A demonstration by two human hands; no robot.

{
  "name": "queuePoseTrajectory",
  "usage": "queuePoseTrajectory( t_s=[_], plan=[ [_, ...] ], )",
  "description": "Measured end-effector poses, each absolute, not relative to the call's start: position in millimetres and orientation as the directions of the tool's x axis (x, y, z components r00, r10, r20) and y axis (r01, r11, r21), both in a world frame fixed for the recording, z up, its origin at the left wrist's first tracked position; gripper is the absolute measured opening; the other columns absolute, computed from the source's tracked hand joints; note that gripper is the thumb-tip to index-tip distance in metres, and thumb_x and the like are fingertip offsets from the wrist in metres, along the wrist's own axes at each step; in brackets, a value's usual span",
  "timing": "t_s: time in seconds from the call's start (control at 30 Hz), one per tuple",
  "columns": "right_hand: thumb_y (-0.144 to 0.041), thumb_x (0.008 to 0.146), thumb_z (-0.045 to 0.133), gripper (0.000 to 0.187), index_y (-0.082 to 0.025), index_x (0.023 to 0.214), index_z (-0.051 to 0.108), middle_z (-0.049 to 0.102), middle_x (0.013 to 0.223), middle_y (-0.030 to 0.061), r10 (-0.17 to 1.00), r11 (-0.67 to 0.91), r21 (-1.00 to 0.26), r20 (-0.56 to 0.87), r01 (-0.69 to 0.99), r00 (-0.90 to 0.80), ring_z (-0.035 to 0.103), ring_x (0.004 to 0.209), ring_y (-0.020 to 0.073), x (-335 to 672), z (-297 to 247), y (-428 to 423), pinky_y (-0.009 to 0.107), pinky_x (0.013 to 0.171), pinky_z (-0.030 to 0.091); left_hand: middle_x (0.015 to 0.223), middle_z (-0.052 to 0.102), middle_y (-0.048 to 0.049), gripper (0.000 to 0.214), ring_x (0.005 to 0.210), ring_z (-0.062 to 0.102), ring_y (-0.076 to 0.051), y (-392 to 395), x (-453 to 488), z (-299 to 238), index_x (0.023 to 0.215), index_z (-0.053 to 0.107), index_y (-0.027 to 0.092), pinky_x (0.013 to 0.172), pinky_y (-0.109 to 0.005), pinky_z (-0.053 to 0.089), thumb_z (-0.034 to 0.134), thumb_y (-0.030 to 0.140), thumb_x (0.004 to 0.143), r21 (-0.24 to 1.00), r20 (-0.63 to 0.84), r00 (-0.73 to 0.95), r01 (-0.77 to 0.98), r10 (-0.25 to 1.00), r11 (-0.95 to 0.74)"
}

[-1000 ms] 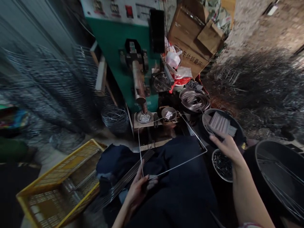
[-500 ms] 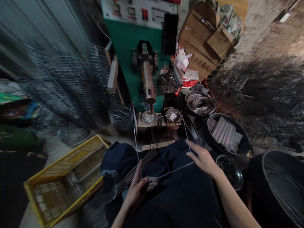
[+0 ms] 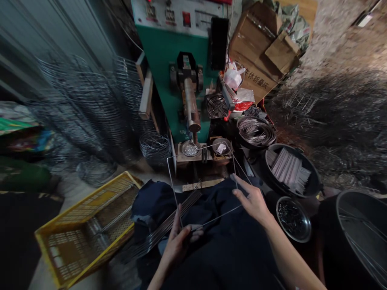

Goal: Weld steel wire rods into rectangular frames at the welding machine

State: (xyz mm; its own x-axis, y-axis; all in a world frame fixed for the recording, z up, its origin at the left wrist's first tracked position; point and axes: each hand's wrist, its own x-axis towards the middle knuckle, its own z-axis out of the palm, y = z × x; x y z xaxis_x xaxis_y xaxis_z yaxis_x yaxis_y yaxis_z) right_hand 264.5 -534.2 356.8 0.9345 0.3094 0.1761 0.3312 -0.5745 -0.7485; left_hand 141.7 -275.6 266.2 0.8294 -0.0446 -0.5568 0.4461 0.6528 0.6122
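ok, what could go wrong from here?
The wire frame's far side overlaps the dish of metal bits in view; if they touch, which I can't tell, it might tip.

The right hand seems to pinch the thin rod by fingertips, so it could twist.

The loose rods lie aslant by the left hand and might slide off the dark blue cloth.

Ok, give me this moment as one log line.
left hand: gripping wire frame at near corner | right hand: pinching thin rod by frame's right side | rod bundle: on dark cloth | green machine: ahead
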Motion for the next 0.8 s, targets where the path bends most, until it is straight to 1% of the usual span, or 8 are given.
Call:
queuePoseTrajectory(
  t_s=[0.2, 0.3, 0.43, 0.57, 0.63, 0.73, 0.8],
  plan=[
    [-0.044, 0.094, 0.055, 0.053, -0.021, 0.141, 0.050, 0.055, 0.138, 0.0080, 0.295, -0.537, -0.786, 0.165, 0.306, 0.941, 0.054, 0.125, 0.0256, 265, 362, -519, 0.042, 0.106, 0.047, 0.087, 0.076, -0.0079, 0.111, 0.082, 0.074, -0.027, -277, 141, 268, 0.154, -0.001, 0.037, 0.069, -0.030, 0.055, 0.077, 0.025, 0.076, 0.622, -0.548, 0.836, 0.437, -0.038, 0.650],
    [-0.046, 0.093, 0.056, 0.054, -0.022, 0.141, 0.050, 0.055, 0.138, 0.0076, 0.280, -0.519, -0.809, 0.145, 0.276, 0.949, 0.053, 0.127, 0.0253, 265, 359, -513, 0.041, 0.108, 0.044, 0.088, 0.076, -0.0084, 0.113, 0.082, 0.074, -0.026, -278, 140, 267, 0.154, -0.003, 0.037, 0.069, -0.030, 0.055, 0.078, 0.025, 0.076, 0.608, -0.557, 0.829, 0.440, -0.039, 0.661],
    [-0.046, 0.094, 0.054, 0.053, -0.023, 0.141, 0.050, 0.056, 0.137, 0.0064, 0.228, -0.477, -0.848, 0.136, 0.232, 0.964, 0.051, 0.128, 0.0247, 274, 344, -502, 0.041, 0.110, 0.042, 0.090, 0.076, -0.0095, 0.117, 0.083, 0.073, -0.027, -280, 139, 264, 0.153, -0.007, 0.035, 0.067, -0.030, 0.055, 0.079, 0.026, 0.074, 0.583, -0.571, 0.820, 0.444, -0.046, 0.681],
    [-0.047, 0.095, 0.051, 0.053, -0.023, 0.142, 0.049, 0.056, 0.138, 0.0062, 0.206, -0.435, -0.867, 0.168, 0.244, 0.964, 0.051, 0.129, 0.0234, 293, 325, -484, 0.040, 0.111, 0.041, 0.092, 0.076, -0.0108, 0.119, 0.084, 0.073, -0.027, -283, 138, 263, 0.154, -0.005, 0.033, 0.069, -0.031, 0.056, 0.081, 0.026, 0.072, 0.562, -0.597, 0.800, 0.461, -0.049, 0.687],
    [-0.047, 0.096, 0.048, 0.052, -0.021, 0.142, 0.049, 0.056, 0.138, 0.0067, 0.256, -0.411, -0.872, 0.168, 0.265, 0.952, 0.050, 0.130, 0.0227, 298, 321, -474, 0.040, 0.112, 0.040, 0.091, 0.076, -0.0112, 0.118, 0.085, 0.073, -0.027, -284, 138, 263, 0.155, -0.003, 0.032, 0.071, -0.033, 0.056, 0.081, 0.026, 0.072, 0.562, -0.598, 0.800, 0.464, -0.050, 0.685],
    [-0.043, 0.098, 0.046, 0.050, -0.021, 0.143, 0.048, 0.057, 0.137, 0.0066, 0.406, -0.382, -0.868, 0.151, 0.317, 0.902, 0.052, 0.129, 0.0215, 292, 325, -469, 0.039, 0.111, 0.041, 0.090, 0.076, -0.0114, 0.115, 0.083, 0.073, -0.027, -285, 138, 264, 0.155, -0.003, 0.031, 0.071, -0.033, 0.056, 0.079, 0.025, 0.074, 0.569, -0.583, 0.810, 0.457, -0.056, 0.684],
    [-0.040, 0.098, 0.047, 0.049, -0.023, 0.144, 0.046, 0.055, 0.139, 0.0064, 0.479, -0.390, -0.840, 0.165, 0.378, 0.862, 0.051, 0.130, 0.0211, 283, 330, -474, 0.039, 0.111, 0.041, 0.090, 0.076, -0.0112, 0.114, 0.083, 0.073, -0.026, -284, 138, 265, 0.155, -0.004, 0.032, 0.071, -0.033, 0.056, 0.077, 0.024, 0.076, 0.570, -0.572, 0.818, 0.447, -0.057, 0.689]
  ],
)
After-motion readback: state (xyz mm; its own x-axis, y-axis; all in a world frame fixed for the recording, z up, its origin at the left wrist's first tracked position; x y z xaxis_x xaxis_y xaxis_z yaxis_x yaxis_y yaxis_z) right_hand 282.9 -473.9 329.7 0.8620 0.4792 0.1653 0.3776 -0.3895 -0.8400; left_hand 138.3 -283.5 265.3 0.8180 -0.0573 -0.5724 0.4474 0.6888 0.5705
